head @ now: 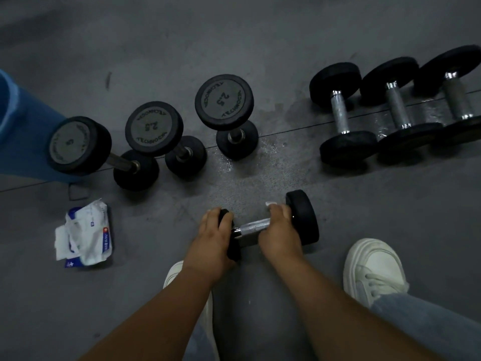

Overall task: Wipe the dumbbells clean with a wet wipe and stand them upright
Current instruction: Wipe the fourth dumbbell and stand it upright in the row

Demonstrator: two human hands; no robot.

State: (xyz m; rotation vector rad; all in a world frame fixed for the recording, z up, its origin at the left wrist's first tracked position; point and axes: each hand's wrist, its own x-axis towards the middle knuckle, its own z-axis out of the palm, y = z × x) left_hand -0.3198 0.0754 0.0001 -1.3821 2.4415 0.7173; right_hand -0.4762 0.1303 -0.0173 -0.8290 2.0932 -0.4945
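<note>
Wiping step: left hand (213,231) grips the dumbbell (304,220) head at lower centre; right hand (279,229) clasps a wipe (269,204) around its handle. Next, probably: stand it upright.

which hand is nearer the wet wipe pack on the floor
Left. The left hand grips one head of the dumbbell, right of the wet wipe pack; the right hand is farther right, round the handle.

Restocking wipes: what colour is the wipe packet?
The wipe packet is white and blue, with a small red mark; head view.
</note>
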